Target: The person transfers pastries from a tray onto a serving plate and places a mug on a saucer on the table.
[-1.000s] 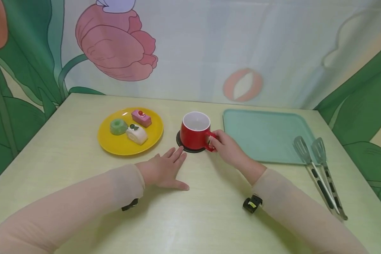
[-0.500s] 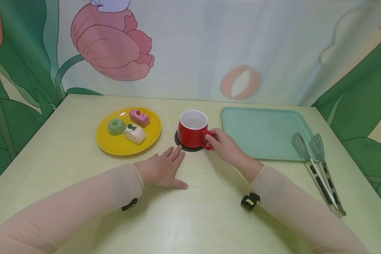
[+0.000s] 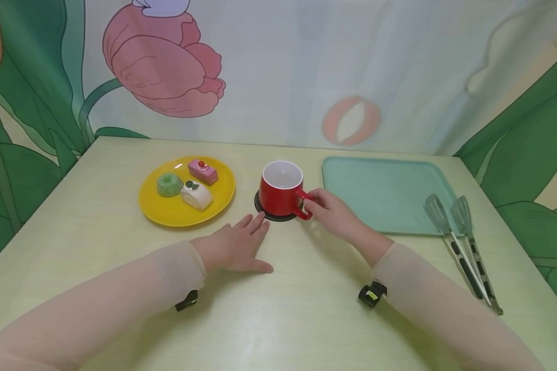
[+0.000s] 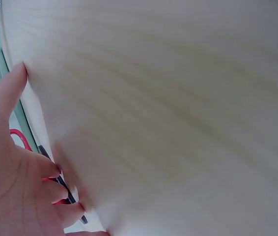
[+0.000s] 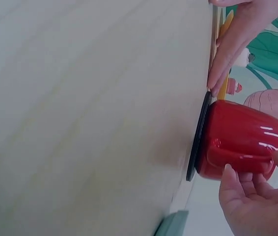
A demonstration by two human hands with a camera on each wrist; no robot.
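Observation:
A red mug (image 3: 280,198) with a white inside stands upright on a dark round coaster (image 3: 259,206) near the middle of the table. My right hand (image 3: 334,215) is at its handle on the right side. In the right wrist view the thumb lies against the handle (image 5: 242,160) and the other fingers are curled at it. My left hand (image 3: 236,245) rests on the table in front with fingers straight and spread. Its fingertips (image 3: 262,216) are at the coaster's near edge. In the left wrist view the left palm (image 4: 16,191) hides most of the mug.
To the left is a yellow plate (image 3: 167,216) with a green ring-shaped sweet (image 3: 169,185), a cream roll (image 3: 196,196) and a pink cake (image 3: 202,172). A pale green tray (image 3: 380,193) lies right of the mug, with tongs (image 3: 466,255) across its near right corner.
The right wrist has shifted slightly to the right, and a little more of the mug's handle shows. The mug stays on the coaster. The left hand keeps its place beside the coaster.

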